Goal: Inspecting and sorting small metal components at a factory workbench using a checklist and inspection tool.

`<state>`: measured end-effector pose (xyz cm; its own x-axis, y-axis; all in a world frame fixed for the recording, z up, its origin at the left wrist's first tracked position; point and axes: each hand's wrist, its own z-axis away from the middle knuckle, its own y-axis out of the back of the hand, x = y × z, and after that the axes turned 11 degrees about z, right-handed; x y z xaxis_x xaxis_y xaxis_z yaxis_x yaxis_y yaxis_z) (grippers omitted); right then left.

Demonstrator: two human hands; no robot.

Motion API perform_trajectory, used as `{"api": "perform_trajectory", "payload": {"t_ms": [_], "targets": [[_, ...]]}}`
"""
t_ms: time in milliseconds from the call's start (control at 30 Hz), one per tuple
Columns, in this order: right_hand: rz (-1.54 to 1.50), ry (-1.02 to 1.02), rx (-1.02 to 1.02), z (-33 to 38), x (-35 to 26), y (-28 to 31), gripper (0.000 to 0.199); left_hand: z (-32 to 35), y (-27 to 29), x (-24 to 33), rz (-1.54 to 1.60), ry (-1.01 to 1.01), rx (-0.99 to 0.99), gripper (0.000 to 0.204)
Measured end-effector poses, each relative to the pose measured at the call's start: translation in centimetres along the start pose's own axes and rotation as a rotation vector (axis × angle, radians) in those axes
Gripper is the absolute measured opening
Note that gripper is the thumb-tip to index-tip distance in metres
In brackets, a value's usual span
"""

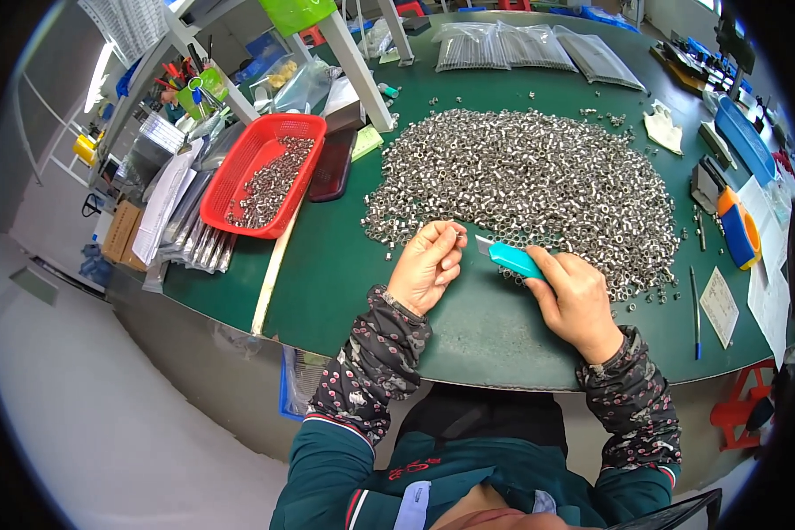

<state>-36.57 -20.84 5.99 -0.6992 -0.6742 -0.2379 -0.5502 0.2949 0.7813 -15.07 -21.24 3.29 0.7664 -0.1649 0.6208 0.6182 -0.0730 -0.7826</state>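
Observation:
My right hand [579,300] is wrapped round a teal utility knife [516,260], its blade out and pointing left. Just left of the blade tip, my left hand [428,267] pinches a small metal ring [459,236] between thumb and forefinger; the fingers partly cover it. Blade and ring are a short gap apart. Beyond both hands spreads a wide heap of small silvery metal rings [521,172] on the green tabletop [477,340]. A red plastic basket [216,196] at the left holds more of these rings.
A dark phone-like slab [333,166] lies beside the basket, near a wooden strip [276,269]. Clear bags of parts [526,46] lie at the far edge. On the right are an orange-and-blue tool [738,228], a pen [696,314], a card [719,306] and a blue tray [744,141].

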Motion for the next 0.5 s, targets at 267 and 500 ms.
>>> {"api": "perform_trajectory", "payload": {"t_ms": [267, 500], "targets": [[0.005, 0.038, -0.030, 0.06, -0.12, -0.27, 0.031, -0.06, -0.07, -0.25, 0.008, 0.036, 0.017, 0.016], [0.016, 0.017, -0.045, -0.05, -0.15, -0.35, 0.030, 0.00, -0.24, -0.24, -0.006, 0.041, 0.038, 0.017]]}}
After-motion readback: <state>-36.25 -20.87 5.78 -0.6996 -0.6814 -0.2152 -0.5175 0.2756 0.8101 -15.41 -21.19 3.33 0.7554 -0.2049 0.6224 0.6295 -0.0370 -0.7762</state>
